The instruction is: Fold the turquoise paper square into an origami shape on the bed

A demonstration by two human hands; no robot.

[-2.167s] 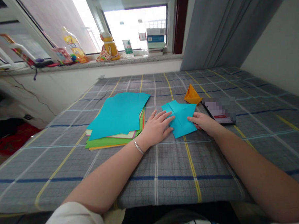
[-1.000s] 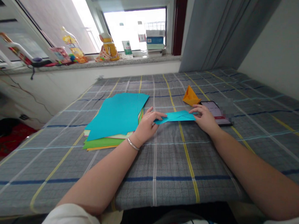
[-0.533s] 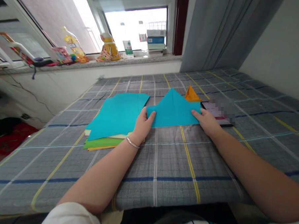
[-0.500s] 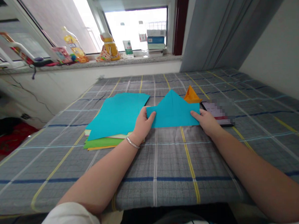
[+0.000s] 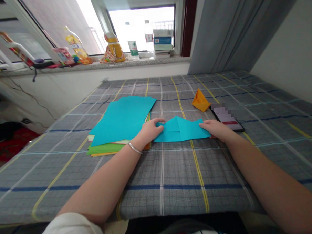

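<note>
A folded blue paper (image 5: 181,129) with a low peak at its top edge and creases in its middle lies between my hands, just over the plaid cloth. My left hand (image 5: 151,130) pinches its left end between thumb and fingers. At the right end, my right hand (image 5: 213,129) grips the same paper, thumb on top. Left of my left hand rests a stack of coloured sheets, with blue sheets (image 5: 122,120) on top and green (image 5: 103,149) and other colours showing beneath. An orange folded paper piece (image 5: 200,100) sits behind the right end of the held paper.
A phone (image 5: 227,118) lies right of the orange piece, near my right hand. The plaid cloth (image 5: 179,174) covers the surface. Beyond it, a window sill (image 5: 143,63) holds bottles, a tube and stacked boxes (image 5: 163,40). A grey curtain (image 5: 216,31) hangs at the right.
The blue paper has tipped down and moved slightly nearer; its peak looks lower and creases now show. My hands, still at its ends, have shifted a little, and more of the orange piece is visible.
</note>
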